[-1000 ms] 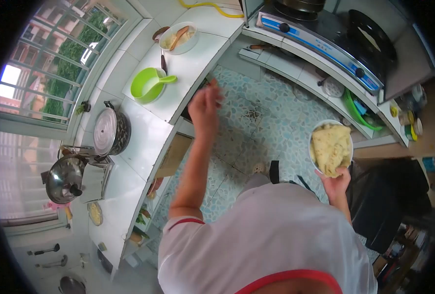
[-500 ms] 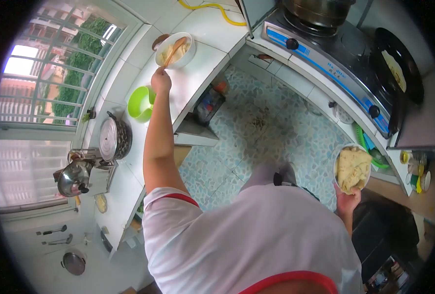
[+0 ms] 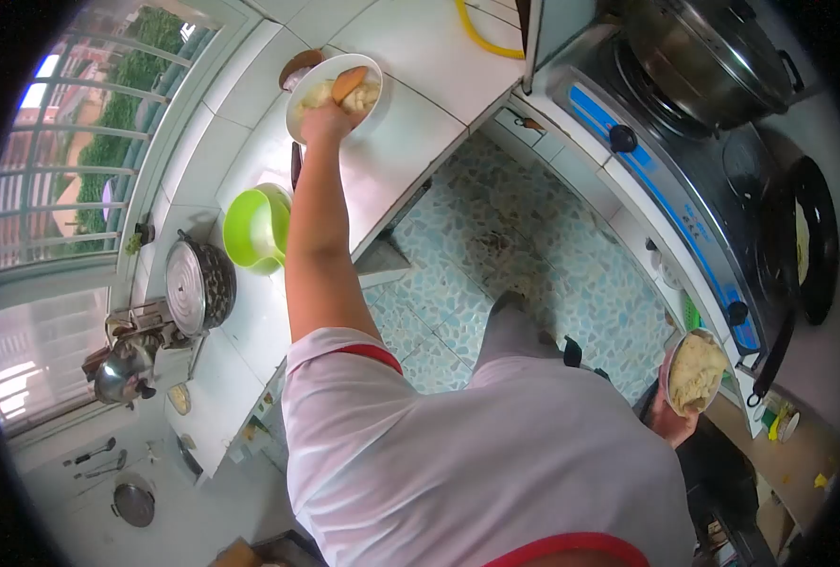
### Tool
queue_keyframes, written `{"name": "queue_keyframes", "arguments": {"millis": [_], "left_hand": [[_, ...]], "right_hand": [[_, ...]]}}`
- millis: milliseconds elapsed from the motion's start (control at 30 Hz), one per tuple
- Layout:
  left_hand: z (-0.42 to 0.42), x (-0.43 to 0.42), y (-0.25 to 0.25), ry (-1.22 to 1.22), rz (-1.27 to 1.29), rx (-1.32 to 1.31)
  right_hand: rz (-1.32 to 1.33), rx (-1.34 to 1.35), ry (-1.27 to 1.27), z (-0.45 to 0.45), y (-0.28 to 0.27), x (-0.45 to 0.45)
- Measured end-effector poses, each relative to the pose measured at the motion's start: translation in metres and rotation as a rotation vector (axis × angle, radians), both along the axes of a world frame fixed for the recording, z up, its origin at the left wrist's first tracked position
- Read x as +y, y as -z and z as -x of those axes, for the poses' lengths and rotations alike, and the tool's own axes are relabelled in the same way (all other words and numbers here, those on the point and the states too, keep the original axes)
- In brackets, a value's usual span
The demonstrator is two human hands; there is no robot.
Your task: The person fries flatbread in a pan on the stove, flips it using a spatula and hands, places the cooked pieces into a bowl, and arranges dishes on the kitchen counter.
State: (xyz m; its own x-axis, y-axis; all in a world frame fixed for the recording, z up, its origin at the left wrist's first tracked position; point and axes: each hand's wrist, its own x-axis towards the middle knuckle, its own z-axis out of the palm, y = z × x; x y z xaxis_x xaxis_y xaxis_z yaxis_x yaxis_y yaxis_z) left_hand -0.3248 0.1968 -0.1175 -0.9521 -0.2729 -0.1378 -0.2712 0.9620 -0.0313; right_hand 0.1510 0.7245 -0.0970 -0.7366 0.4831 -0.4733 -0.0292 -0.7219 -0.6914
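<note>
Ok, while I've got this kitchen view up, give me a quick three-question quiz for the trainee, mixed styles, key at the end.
1. Short answer: Which of the person's hands holds the bowl with the flatbread in it?

2. Multiple choice: The green container stands on
A) the stove
B) the white counter
C) the floor

3. Fill in the blank: The utensil at the left hand, in the white bowl, looks to be made of ____.

Key:
1. The right hand
2. B
3. Wood
</note>
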Motion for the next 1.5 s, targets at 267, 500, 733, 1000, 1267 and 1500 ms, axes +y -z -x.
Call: {"name": "queue_keyframes", "arguments": {"millis": [267, 500, 733, 1000, 1267, 1500], "left_hand": [[0.050, -0.046, 0.004, -0.044, -0.325, 0.024], [0.028, -0.054, -0.016, -0.025, -0.394, 0.009], [-0.106, 0.113, -0.137, 0.415, -0.976, 0.085], [-0.143, 0.433, -0.179, 1.261, -0.908, -0.111], [-0.068, 0.701, -0.155, 1.593, 0.127, 0.197], [-0.089, 0.781, -0.129, 1.663, 0.550, -0.157]], "right_hand": [[0.099, 0.031, -0.074, 0.032, -0.008, -0.006], [0.082, 0.001, -0.169, 0.044, -0.016, 0.003], [-0.003, -0.101, 0.083, 0.034, 0.003, 0.041], [0.271, 0.120, 0.211, 0.021, 0.041, 0.123], [0.258, 0.087, 0.476, -0.049, 0.070, 0.142], [0.258, 0.057, 0.684, -0.084, 0.081, 0.160]]}}
